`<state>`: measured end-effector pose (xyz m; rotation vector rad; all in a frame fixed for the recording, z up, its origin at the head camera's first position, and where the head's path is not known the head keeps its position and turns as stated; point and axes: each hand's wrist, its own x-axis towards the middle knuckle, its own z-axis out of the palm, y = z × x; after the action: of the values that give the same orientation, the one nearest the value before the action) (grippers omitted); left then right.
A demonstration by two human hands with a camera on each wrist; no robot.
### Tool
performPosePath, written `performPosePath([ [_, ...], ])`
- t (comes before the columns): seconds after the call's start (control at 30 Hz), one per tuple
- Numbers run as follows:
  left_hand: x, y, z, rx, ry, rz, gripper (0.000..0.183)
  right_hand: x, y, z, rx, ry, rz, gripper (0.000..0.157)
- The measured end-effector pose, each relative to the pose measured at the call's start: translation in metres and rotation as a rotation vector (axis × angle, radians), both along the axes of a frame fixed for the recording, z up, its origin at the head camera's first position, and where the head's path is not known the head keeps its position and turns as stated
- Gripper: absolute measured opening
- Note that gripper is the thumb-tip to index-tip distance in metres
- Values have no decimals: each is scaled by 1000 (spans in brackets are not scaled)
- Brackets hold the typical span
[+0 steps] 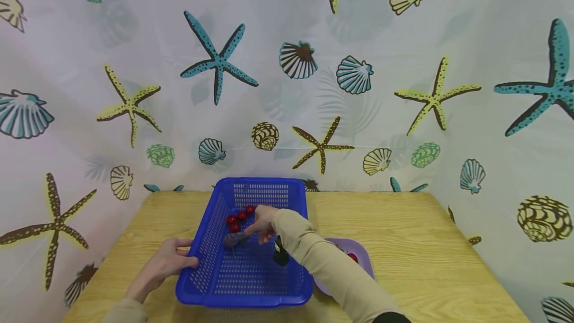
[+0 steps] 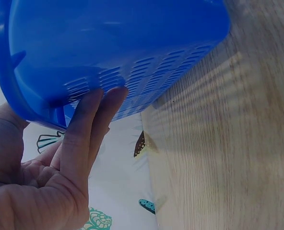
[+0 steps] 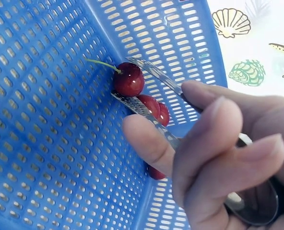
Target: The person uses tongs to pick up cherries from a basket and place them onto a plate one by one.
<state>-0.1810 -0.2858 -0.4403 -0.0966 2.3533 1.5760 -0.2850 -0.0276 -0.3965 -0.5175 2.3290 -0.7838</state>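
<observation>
My right hand [image 1: 264, 222] reaches into a blue perforated basket [image 1: 297, 198] and holds metal tongs [image 3: 154, 73]. Between the tongs' two perforated ends sits a dark red cherry [image 3: 130, 81] with a green stem. Beyond it, more cherries [image 3: 154, 108] lie along the basket wall, partly hidden by the tongs and fingers. At the basket's left side, my left hand [image 1: 166, 261] holds the rim, two fingers [image 2: 79, 129] against the outer wall. The left thumb passes behind the rim in the left wrist view.
A light purple dish [image 1: 365, 258] stands right of the basket, with a cherry [image 1: 353, 257] showing past my right sleeve, which covers part of it. The wooden table [image 1: 394, 223] meets a curtain [image 1: 269, 93] printed with shells and starfish on its back and sides.
</observation>
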Motion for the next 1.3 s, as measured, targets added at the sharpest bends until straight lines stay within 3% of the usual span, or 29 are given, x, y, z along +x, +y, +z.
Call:
performPosePath([
  [0.43,0,0,0,-3,18,-21,73,-4,-8,-7,8,17,-15,36],
  [0.87,1,-2,0,18,21,-48,73,-4,10,2,-59,-2,-48,31],
  [1.3,1,-1,-2,28,13,-26,74,3,41,22,-79,137,27,29],
])
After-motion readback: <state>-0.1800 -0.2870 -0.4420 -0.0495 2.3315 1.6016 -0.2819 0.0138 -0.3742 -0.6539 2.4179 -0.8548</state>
